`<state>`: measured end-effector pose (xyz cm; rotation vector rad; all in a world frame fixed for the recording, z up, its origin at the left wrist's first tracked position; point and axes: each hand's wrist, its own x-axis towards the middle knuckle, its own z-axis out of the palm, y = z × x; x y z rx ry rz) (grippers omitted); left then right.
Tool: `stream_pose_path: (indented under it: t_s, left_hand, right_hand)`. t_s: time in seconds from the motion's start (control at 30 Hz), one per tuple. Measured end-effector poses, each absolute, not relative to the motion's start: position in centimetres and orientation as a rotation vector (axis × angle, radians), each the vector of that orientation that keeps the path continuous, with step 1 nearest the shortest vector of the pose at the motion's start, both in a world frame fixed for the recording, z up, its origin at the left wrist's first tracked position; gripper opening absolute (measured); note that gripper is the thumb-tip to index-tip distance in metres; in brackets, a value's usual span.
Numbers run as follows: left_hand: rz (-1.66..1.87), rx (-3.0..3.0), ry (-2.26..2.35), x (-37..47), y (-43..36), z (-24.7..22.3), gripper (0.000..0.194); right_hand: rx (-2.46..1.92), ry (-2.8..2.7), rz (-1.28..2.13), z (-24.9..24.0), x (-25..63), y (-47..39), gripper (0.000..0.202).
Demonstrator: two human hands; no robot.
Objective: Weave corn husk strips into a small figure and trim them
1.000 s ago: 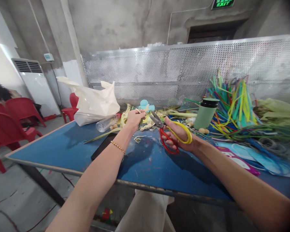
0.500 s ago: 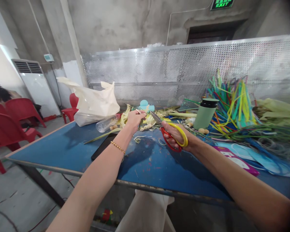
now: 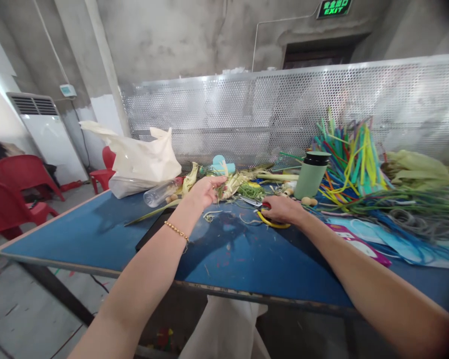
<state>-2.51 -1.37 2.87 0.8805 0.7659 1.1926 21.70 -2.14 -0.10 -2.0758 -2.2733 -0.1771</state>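
Observation:
My left hand (image 3: 206, 192) is over the middle of the table, fingers closed in a pinch. A pale husk strip (image 3: 225, 166) sticks up at its fingertips; the grip itself is partly hidden. Low on the tabletop, my right hand (image 3: 282, 208) grips the scissors (image 3: 275, 222) by the red handle. The yellow handle rests against the blue surface, and the blades (image 3: 250, 201) point left toward a heap of green shreds (image 3: 251, 190). Just behind my left hand lie pale husk pieces (image 3: 234, 185).
On the blue table (image 3: 224, 259) stand a green tumbler (image 3: 310, 179) and a white plastic bag (image 3: 145, 159). A clear bottle (image 3: 159, 193) and a dark flat device (image 3: 149, 234) lie left. Colourful strips (image 3: 359, 164), green cords and a purple packet (image 3: 359, 244) crowd the right.
My right hand has lowered the scissors from mid-air to the tabletop and turned palm down. My left hand remains over the husks, and the view has shifted slightly.

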Motion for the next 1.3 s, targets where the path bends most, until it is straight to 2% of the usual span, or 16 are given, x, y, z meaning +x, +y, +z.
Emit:
stream_pose_path:
  t_s: [0.13, 0.2, 0.3, 0.4, 0.63, 0.8, 0.9, 1.0, 1.13, 1.3]
  left_hand:
    - [1.160, 0.950, 0.739, -1.9, -1.8, 2.8, 0.009]
    - [1.157, 0.973, 0.724, -1.4, -1.9, 2.6, 0.009]
    - [1.119, 1.024, 0.684, -0.7, -2.1, 2.1, 0.011]
    - [1.069, 1.055, 0.636, -0.3, -2.3, 1.8, 0.011]
    - [1.146, 1.014, 0.674, -0.1, -2.3, 1.8, 0.009]
    - [1.225, 1.014, 0.676, 0.4, -2.0, 1.4, 0.011]
    - [1.244, 1.035, 0.669, 0.6, -2.0, 1.3, 0.011]
    - [1.235, 1.063, 0.658, 0.8, -2.0, 1.1, 0.012]
    - [1.215, 1.109, 0.671, 0.9, -2.0, 1.0, 0.015]
    - [1.248, 1.225, 0.704, 1.1, -2.9, 1.3, 0.016]
  right_hand:
    - [-1.626, -2.202, -0.155, 1.0, 20.4, -3.1, 0.028]
    - [-1.285, -2.084, 0.182, 1.2, 19.2, -3.6, 0.032]
    - [-1.035, -1.852, 0.756, 0.9, 17.2, -4.0, 0.039]
    - [-0.922, -1.723, 0.901, 0.3, 16.2, -4.2, 0.031]
    - [-1.022, -1.607, 0.764, 0.7, 16.9, -4.3, 0.019]
    - [-1.078, -1.660, 0.484, 0.6, 17.1, -4.0, 0.012]
    - [-1.020, -1.647, 0.471, 0.7, 17.1, -4.1, 0.020]
    - [-0.951, -1.657, 0.606, 1.0, 16.9, -4.4, 0.033]
    - [-0.959, -1.698, 0.640, 1.2, 16.5, -4.7, 0.016]
    - [-1.033, -1.710, 0.424, 1.0, 16.7, -4.6, 0.013]
